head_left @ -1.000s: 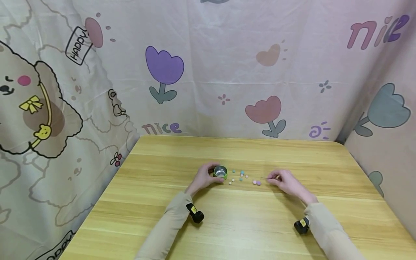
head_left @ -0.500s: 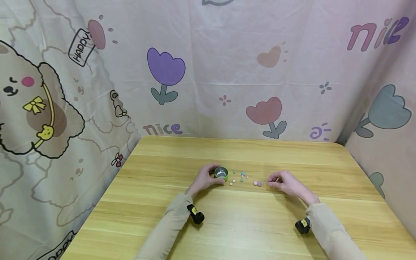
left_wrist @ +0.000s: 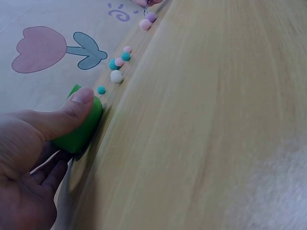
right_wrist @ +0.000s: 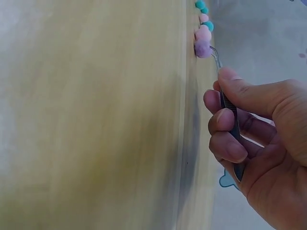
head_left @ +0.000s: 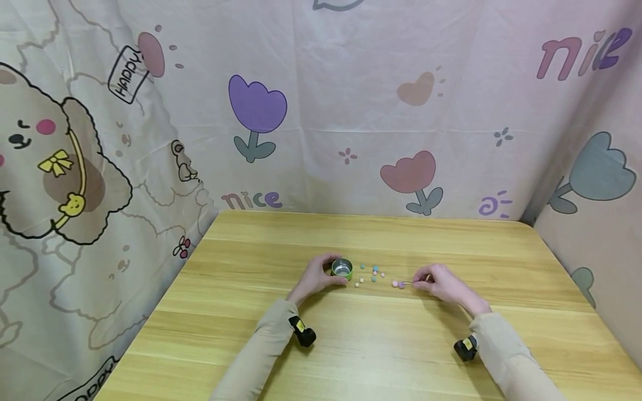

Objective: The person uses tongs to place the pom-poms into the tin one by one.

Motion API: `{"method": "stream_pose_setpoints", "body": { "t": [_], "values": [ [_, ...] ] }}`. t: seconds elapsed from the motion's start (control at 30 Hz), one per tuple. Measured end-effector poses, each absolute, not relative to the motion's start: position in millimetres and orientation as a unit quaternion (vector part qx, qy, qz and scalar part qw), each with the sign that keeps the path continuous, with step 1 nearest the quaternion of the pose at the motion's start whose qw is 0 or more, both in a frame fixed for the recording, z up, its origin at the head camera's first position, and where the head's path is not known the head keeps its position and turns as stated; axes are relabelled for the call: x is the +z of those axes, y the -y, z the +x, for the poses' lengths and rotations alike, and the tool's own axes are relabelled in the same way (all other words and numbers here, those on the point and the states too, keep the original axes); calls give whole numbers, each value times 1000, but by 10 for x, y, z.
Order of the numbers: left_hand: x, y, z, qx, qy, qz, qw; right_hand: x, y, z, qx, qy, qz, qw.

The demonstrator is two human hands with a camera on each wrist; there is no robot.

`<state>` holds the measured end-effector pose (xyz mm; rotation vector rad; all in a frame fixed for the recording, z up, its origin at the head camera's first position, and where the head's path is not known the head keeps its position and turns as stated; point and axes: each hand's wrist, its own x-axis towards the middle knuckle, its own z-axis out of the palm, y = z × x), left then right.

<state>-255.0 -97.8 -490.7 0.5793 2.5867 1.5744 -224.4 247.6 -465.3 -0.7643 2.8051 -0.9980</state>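
Observation:
My left hand point(head_left: 317, 275) holds a small round green tin point(head_left: 343, 270) between thumb and fingers on the table. The tin's silvery inside shows in the head view. In the right wrist view, my right hand point(right_wrist: 261, 122) grips bent-tipped metal tweezers point(right_wrist: 234, 124), thumb on one side and curled fingers on the other. Their tips are right at a purple pom-pom point(right_wrist: 202, 49). Against that one lies a pale pink pom-pom point(right_wrist: 203, 32). Several smaller pom-poms, such as a blue one point(head_left: 375, 268) and a white one point(left_wrist: 116, 76), lie scattered between the tin and the tweezers.
The wooden table point(head_left: 321, 356) reaches back to a printed curtain point(head_left: 321, 100), which also hangs along the left and right sides. A black wrist camera point(head_left: 304, 334) is strapped to the left sleeve, another camera point(head_left: 466, 348) to the right one.
My right hand has lowered slightly, bringing the tweezers' tips from above and right of the purple pom-pom down to it. My left hand keeps its hold on the tin.

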Motion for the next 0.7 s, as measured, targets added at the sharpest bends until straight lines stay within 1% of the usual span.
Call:
{"method": "stream_pose_setpoints", "body": {
  "t": [0.23,0.7],
  "values": [
    [-4903,979,-2537,510,-838,190,25,-4644,-2498,-2236,-331,-912,-242,30],
    [-4916,987,-2537,513,-838,184,36,-4632,-2490,-2249,-342,-910,-232,21]
  ]
}}
